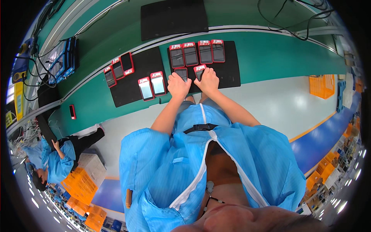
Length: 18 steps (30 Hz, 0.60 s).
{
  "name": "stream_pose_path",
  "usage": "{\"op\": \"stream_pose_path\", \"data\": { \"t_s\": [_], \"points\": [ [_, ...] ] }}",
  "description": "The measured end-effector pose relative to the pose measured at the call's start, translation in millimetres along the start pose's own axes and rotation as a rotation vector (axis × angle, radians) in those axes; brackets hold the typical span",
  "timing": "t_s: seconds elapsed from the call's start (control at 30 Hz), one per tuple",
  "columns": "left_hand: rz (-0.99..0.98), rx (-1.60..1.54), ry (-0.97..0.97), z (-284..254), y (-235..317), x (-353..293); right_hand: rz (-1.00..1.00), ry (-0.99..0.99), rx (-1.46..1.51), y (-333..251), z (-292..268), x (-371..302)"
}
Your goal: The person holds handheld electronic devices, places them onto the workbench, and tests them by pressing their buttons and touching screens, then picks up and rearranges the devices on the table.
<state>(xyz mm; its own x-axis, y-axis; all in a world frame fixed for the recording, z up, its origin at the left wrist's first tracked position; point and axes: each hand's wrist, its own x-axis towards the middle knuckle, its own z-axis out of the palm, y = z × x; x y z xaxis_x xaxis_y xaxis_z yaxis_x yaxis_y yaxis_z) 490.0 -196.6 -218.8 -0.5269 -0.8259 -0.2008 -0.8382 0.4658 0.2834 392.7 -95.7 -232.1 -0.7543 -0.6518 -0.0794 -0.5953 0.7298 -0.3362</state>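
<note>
My left hand (178, 86) is closed round the lower part of a red-edged handheld device (181, 72) with a dark screen. Beside it, my right hand (209, 82) grips a second red-edged device (199, 70), which has a white label at its top. Both devices are over the near part of a black mat (231, 73). Just beyond them lie several similar devices in a row, among them one dark-screened device (190, 55). To the left, two devices with bright screens, one of them a lit device (157, 83), lie side by side on another black mat (123, 96).
Three dark-screened devices, including a tilted device (127, 63), lie at the left mat's far edge. Another device (72, 112) is farther left on the green table (266, 58). A co-worker (58, 154) sits at left near orange crates (81, 183). Black cables (309, 23) hang at far right.
</note>
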Motion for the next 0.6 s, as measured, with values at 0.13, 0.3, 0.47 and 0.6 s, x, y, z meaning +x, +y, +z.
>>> {"op": "stream_pose_path", "data": {
  "t_s": [0.13,0.3,0.47,0.6],
  "points": [
    [0.01,0.01,-0.015,-2.3,-1.9,2.3,0.028,0.013,0.001,-10.5,4.5,-3.5],
    [0.012,0.049,-0.095,-9.6,-5.0,6.8,-0.042,0.012,-0.017,-12.7,5.6,-1.0],
    [0.0,0.027,-0.131,-11.8,-0.2,6.3,-0.035,0.026,-0.011,-8.4,8.1,-1.8],
    [-0.034,0.033,-0.16,-14.4,2.5,8.9,-0.04,0.029,-0.013,-9.2,9.6,-1.6]
  ]
}}
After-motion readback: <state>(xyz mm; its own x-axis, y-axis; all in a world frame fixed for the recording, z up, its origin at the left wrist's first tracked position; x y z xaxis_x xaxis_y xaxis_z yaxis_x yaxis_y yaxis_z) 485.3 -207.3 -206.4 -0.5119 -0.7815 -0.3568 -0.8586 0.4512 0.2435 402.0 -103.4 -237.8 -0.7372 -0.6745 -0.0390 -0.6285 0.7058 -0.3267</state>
